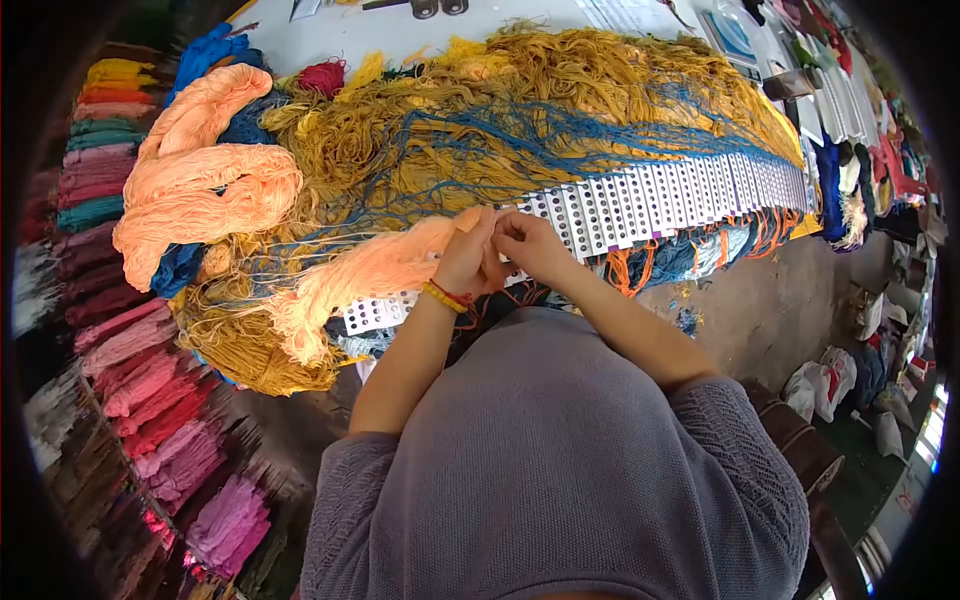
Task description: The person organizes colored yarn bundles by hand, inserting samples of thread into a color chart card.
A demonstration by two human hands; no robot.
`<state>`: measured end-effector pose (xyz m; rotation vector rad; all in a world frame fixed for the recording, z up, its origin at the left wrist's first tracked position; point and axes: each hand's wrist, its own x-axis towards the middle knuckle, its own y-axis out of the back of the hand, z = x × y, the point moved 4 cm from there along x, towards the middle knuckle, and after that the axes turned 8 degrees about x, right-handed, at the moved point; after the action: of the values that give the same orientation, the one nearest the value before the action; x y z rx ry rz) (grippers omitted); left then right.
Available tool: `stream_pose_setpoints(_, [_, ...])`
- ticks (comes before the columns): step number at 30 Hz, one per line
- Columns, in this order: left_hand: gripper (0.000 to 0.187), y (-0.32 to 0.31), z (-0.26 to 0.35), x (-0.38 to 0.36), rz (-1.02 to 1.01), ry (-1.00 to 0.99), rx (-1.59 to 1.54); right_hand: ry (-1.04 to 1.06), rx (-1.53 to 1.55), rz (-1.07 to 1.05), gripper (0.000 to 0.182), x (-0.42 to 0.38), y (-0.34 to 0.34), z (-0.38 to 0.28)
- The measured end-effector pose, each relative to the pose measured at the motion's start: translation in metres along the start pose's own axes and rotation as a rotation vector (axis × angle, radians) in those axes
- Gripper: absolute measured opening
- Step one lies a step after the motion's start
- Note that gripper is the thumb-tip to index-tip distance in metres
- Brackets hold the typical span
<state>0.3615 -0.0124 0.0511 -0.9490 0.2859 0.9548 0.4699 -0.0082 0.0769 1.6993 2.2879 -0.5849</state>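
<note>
My left hand, with red and yellow bands at its wrist, is closed at the right end of a loose bundle of peach thread. Its fingers are around the thread's tip. Close against it, my right hand is bent with thumb and fingertips pinched together; what is between them is too small to make out. Beneath and beside both hands runs a row of white cards with punched holes. Blue threads hang from the cards' far side, across mustard thread.
A thick peach skein lies at the left of the table. Orange threads dangle from the cards' near edge. Coloured skeins are ranged along the left. Scissors lie at the table's far side. Plastic bags sit on the floor at right.
</note>
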Motion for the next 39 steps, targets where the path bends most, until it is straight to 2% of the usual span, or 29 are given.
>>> stream_pose_setpoints(2, [0.045, -0.019, 0.014, -0.006, -0.04, -0.061, -0.218, -0.116, 0.134, 0.089, 0.013, -0.004, 0.003, -0.005])
stream_pose_setpoints(3, [0.045, -0.016, 0.013, -0.007, -0.02, -0.063, -0.195, -0.01, 0.172, 0.049, 0.013, 0.001, 0.005, 0.005])
stream_pose_setpoints(7, [0.036, -0.011, 0.015, -0.013, 0.019, -0.051, -0.195, 0.032, 0.255, 0.039, 0.012, -0.001, 0.003, 0.001])
stream_pose_setpoints(9, [0.026, -0.007, 0.018, -0.017, 0.169, -0.098, -0.091, -0.051, 0.142, 0.034, 0.013, -0.002, 0.004, 0.002])
stream_pose_setpoints(10, [0.026, -0.005, 0.016, -0.017, 0.171, -0.099, -0.091, -0.051, 0.142, 0.032, 0.013, -0.002, 0.004, 0.004])
stream_pose_setpoints(12, [0.016, 0.006, 0.012, -0.014, 0.225, -0.126, -0.097, -0.025, -0.125, 0.092, 0.015, 0.0, 0.009, 0.01])
stream_pose_setpoints(13, [0.016, 0.007, 0.011, -0.015, 0.226, -0.126, -0.097, -0.025, -0.125, 0.091, 0.015, 0.0, 0.008, 0.011])
stream_pose_setpoints(16, [0.014, 0.011, 0.009, -0.015, 0.251, -0.091, -0.166, 0.097, -0.16, 0.187, 0.015, 0.001, 0.007, 0.009])
stream_pose_setpoints(18, [0.014, 0.009, 0.012, -0.015, 0.167, -0.127, -0.257, 0.378, -0.23, 0.226, 0.012, 0.0, 0.007, -0.001])
stream_pose_setpoints(19, [0.014, 0.011, 0.01, -0.014, 0.166, -0.125, -0.258, 0.377, -0.23, 0.227, 0.012, 0.0, 0.008, -0.006])
stream_pose_setpoints(21, [0.015, 0.014, 0.003, -0.013, -0.059, -0.076, -0.46, -0.172, 0.639, 0.022, 0.01, 0.003, 0.003, 0.004])
stream_pose_setpoints(22, [0.015, 0.024, 0.003, -0.014, -0.06, -0.074, -0.461, -0.23, 0.874, -0.001, 0.01, 0.0, 0.002, -0.012])
stream_pose_setpoints(23, [0.019, 0.023, 0.014, -0.021, -0.277, -0.135, -0.539, -0.286, 1.107, -0.024, 0.011, -0.003, 0.002, -0.025])
stream_pose_setpoints(24, [0.022, 0.032, 0.024, -0.027, -0.241, -0.239, -0.405, -0.213, 1.243, -0.09, 0.012, -0.004, 0.013, -0.031])
stream_pose_setpoints(25, [0.026, 0.035, 0.039, -0.037, -0.192, -0.338, -0.271, -0.16, 1.226, -0.163, 0.013, -0.006, 0.029, -0.037])
stream_pose_setpoints(26, [0.029, 0.038, 0.066, -0.057, 0.11, -0.465, 0.078, -0.107, 1.208, -0.236, 0.014, -0.009, 0.051, -0.044])
stream_pose_setpoints(27, [0.036, 0.068, 0.078, -0.078, 0.099, -0.404, 0.064, -0.041, 1.06, -0.225, 0.014, -0.011, 0.085, -0.047])
stream_pose_setpoints(28, [0.034, 0.088, 0.088, -0.101, 0.041, -0.494, -0.138, 0.139, 0.667, -0.025, 0.013, -0.014, 0.141, -0.045])
stream_pose_setpoints(29, [0.03, 0.164, 0.093, -0.131, 0.429, -0.631, 0.096, 0.334, 0.524, 0.348, 0.012, -0.025, 0.196, -0.059])
stream_pose_setpoints(30, [0.024, 0.22, 0.091, -0.16, 0.505, -0.616, 0.044, 0.465, 0.708, 0.498, 0.013, -0.036, 0.277, -0.058])
stream_pose_setpoints(31, [0.023, 0.271, 0.085, -0.182, 0.235, -0.628, -0.177, 0.529, 0.656, 0.807, 0.015, -0.056, 0.396, -0.022])
stream_pose_setpoints(32, [0.022, 0.261, 0.087, -0.183, 0.38, -0.618, -0.154, 0.538, 0.67, 1.097, 0.018, -0.092, 0.364, -0.073])
stream_pose_setpoints(33, [0.023, 0.249, 0.09, -0.185, 0.525, -0.596, -0.13, 0.535, 0.667, 1.097, 0.018, -0.084, 0.338, -0.069])
stream_pose_setpoints(34, [0.025, 0.193, 0.096, -0.165, 0.846, -0.428, -0.122, 0.595, 0.072, 1.061, 0.019, -0.075, 0.31, -0.072])
stream_pose_setpoints(35, [0.028, 0.164, 0.074, -0.123, 0.618, -0.367, -0.123, 0.628, -0.514, 0.971, 0.022, -0.057, 0.274, -0.068])
stream_pose_setpoints(36, [0.034, 0.133, 0.051, -0.082, 0.383, -0.291, -0.1, 0.512, -0.026, 0.768, 0.021, -0.022, 0.244, -0.03])
stream_pose_setpoints(37, [0.042, 0.102, 0.028, -0.044, 0.163, -0.217, -0.053, 0.547, -0.477, 0.617, 0.022, -0.011, 0.197, -0.021])
stream_pose_setpoints(38, [0.036, 0.084, 0.008, -0.012, 0.122, -0.172, 0.019, 0.334, -0.265, 0.547, 0.014, 0.0, 0.16, 0.0])
stream_pose_setpoints(39, [0.032, 0.049, 0.0, 0.004, 0.247, -0.05, -0.067, 0.214, -0.005, 0.526, 0.014, 0.004, 0.125, 0.016])
